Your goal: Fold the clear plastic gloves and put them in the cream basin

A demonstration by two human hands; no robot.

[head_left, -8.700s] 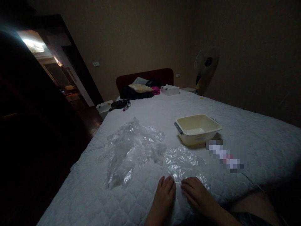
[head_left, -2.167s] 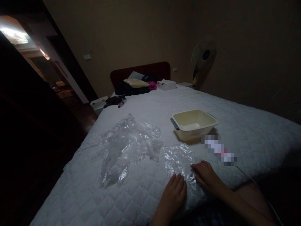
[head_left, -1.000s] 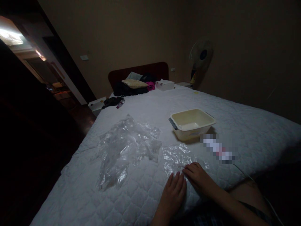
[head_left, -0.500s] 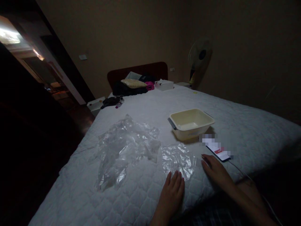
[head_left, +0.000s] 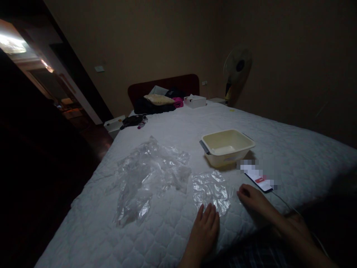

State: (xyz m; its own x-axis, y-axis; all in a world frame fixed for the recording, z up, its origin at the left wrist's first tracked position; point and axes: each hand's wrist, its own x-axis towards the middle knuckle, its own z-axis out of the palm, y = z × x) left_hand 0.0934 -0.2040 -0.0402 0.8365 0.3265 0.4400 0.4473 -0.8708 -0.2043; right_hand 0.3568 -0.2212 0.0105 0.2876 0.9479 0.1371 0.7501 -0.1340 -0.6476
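Observation:
A clear, crinkled plastic bag (head_left: pixel 210 188) lies spread on the quilted white bed cover. My left hand (head_left: pixel 205 225) rests flat across its near edge, fingers stretched out. At the bag's right edge, my right hand (head_left: pixel 252 199) is closed, thumb and fingers drawn together; what is between the fingertips, if anything, is too small to make out. To the left sits a larger heap of clear plastic sheeting (head_left: pixel 152 171), untouched. Just beyond the small bag stands a cream plastic basin (head_left: pixel 230 156) with grey handles.
A lit phone (head_left: pixel 259 179) with a white cable (head_left: pixel 286 204) lies right of the basin. Farther back are a white box (head_left: pixel 195 101), a pillow (head_left: pixel 158 99) among dark clothes, and a dark bag (head_left: pixel 133 121). A standing fan (head_left: pixel 238 65) is in the corner.
My right hand's fingers have closed together, and the hand has shifted slightly left toward the small bag's edge. My left hand stays flat in place.

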